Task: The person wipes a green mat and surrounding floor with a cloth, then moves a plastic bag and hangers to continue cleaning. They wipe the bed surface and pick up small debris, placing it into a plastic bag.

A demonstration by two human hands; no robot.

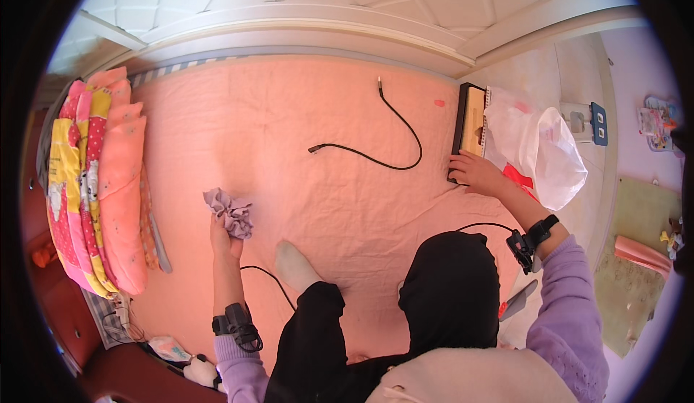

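My left hand (225,238) is closed on a crumpled, ruffled lavender cloth (230,213), raised over the left part of the peach bedsheet (289,114). At the right side of the bed my right hand (477,172) grips the near end of a long shallow box (474,122) with a black rim and a tan inside. Its fingers curl over that end; the thumb is partly hidden. Between the two hands, farther off, a black cable (416,137) lies in a loose curve on the sheet.
Folded bedding (108,186) is stacked at the left. Beside the box stand a spiral-bound pad (488,110) and a white plastic bag (553,157). A padded white headboard (325,2) closes off the far side. My sock-covered foot (295,262) rests near my left hand.
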